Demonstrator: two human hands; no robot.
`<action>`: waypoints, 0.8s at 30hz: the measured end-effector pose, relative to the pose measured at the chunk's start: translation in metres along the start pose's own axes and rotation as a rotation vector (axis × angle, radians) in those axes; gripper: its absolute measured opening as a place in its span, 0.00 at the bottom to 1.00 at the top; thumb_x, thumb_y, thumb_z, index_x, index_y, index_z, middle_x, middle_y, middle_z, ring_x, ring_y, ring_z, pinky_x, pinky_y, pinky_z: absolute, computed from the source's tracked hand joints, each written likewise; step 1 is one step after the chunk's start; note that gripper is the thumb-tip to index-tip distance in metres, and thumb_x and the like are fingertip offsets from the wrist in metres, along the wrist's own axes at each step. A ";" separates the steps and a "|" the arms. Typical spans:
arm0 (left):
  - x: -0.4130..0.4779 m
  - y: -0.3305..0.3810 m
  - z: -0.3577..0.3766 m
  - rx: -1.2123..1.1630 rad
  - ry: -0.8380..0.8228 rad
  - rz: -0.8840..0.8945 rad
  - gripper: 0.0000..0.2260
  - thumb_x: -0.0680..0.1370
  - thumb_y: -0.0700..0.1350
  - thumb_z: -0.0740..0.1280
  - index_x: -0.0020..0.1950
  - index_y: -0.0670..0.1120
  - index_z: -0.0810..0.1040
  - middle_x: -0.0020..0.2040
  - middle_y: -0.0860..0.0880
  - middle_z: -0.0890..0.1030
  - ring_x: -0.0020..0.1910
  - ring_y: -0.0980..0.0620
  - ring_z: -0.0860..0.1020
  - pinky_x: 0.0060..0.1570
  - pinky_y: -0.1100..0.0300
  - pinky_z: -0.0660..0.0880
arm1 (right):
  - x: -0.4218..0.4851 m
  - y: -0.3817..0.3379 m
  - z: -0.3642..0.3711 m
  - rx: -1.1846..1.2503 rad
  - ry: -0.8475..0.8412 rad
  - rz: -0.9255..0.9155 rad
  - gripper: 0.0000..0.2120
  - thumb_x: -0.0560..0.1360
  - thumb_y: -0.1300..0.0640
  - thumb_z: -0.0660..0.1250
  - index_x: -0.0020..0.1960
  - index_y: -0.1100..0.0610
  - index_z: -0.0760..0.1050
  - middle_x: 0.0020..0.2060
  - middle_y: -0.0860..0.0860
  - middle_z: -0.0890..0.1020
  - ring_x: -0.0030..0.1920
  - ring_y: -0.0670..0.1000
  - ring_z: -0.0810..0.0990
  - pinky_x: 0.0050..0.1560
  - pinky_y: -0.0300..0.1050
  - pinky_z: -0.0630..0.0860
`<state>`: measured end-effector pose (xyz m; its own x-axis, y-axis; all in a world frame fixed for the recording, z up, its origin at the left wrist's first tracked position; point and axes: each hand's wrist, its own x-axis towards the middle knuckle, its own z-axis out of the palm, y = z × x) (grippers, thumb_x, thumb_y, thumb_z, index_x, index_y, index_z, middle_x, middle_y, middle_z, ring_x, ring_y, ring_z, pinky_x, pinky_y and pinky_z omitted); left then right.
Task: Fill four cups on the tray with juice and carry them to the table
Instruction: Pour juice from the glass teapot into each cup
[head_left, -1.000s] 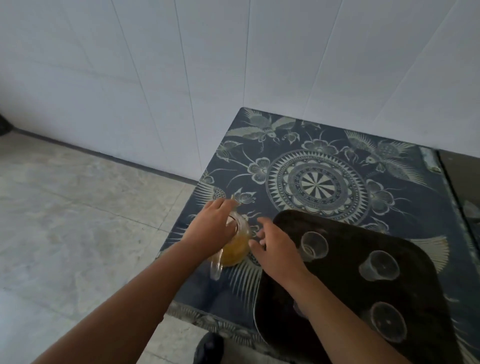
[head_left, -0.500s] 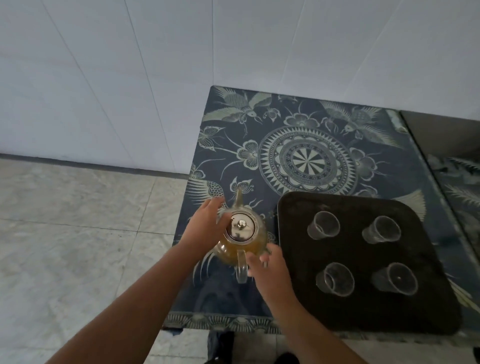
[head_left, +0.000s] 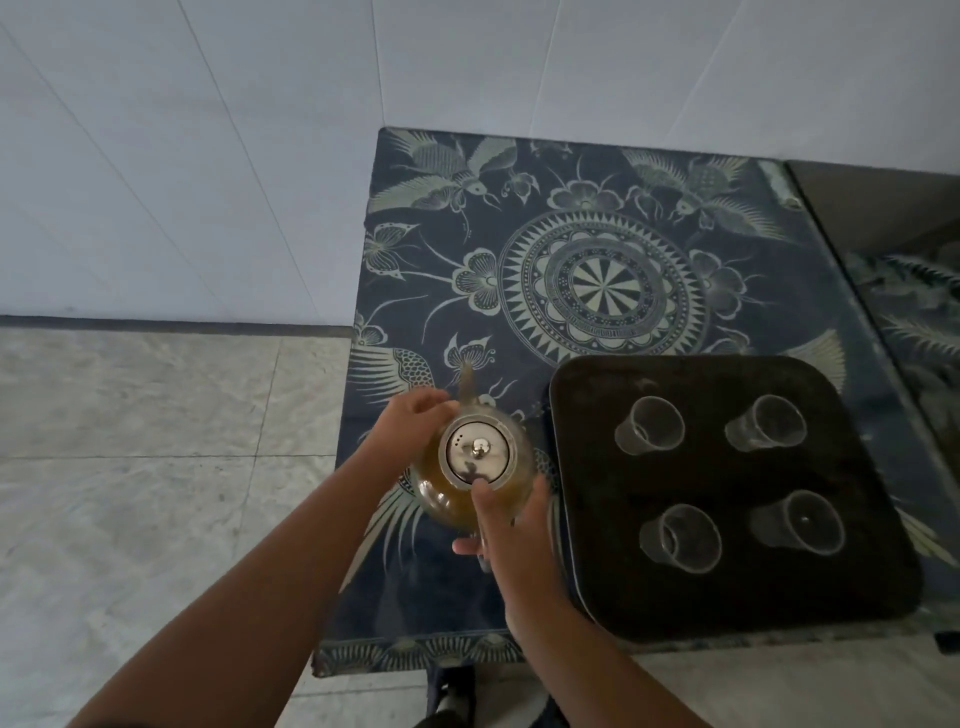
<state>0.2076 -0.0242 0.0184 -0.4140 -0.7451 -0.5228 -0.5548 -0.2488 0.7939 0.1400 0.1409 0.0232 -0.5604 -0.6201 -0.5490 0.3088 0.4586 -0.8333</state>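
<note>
glass teapot (head_left: 451, 500) with amber juice just left of black tray (head_left: 727, 597), over patterned cloth (head_left: 597, 280); lifted or standing, cannot tell. right hand (head_left: 511, 530) grasps its handle, thumb on metal lid (head_left: 477, 455). left hand (head_left: 410, 423) curled round pot's far-left side. on tray, empty: far-left cup (head_left: 649, 433), far-right cup (head_left: 766, 428), near-left cup (head_left: 680, 538), near-right cup (head_left: 797, 522).

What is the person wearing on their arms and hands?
Nothing that shows. The left hand and right hand are bare, with no gloves, rings or watch visible. Both forearms are bare to the picture's edge, with no sleeve in view.
</note>
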 end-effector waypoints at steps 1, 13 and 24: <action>0.003 -0.001 0.000 -0.018 -0.017 0.000 0.16 0.81 0.48 0.69 0.67 0.44 0.80 0.57 0.46 0.85 0.59 0.46 0.82 0.67 0.44 0.77 | 0.002 0.000 0.002 0.009 0.011 0.025 0.43 0.73 0.44 0.72 0.80 0.52 0.54 0.64 0.55 0.79 0.48 0.58 0.86 0.27 0.37 0.77; 0.025 0.001 -0.005 -0.077 -0.222 0.057 0.09 0.82 0.46 0.68 0.58 0.45 0.84 0.50 0.43 0.87 0.47 0.48 0.86 0.49 0.57 0.79 | 0.009 0.000 0.006 0.063 0.034 0.088 0.46 0.70 0.34 0.72 0.79 0.40 0.51 0.68 0.42 0.72 0.61 0.47 0.77 0.56 0.57 0.81; 0.025 -0.006 0.004 -0.115 -0.220 0.050 0.07 0.82 0.44 0.68 0.56 0.45 0.83 0.50 0.41 0.86 0.48 0.46 0.84 0.54 0.49 0.79 | -0.001 0.004 -0.002 0.075 0.089 0.108 0.37 0.69 0.36 0.73 0.74 0.39 0.63 0.63 0.43 0.78 0.54 0.46 0.82 0.40 0.49 0.85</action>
<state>0.1975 -0.0388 -0.0011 -0.5929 -0.6090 -0.5268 -0.4493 -0.2927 0.8441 0.1404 0.1449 0.0209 -0.5859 -0.5095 -0.6302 0.4253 0.4687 -0.7742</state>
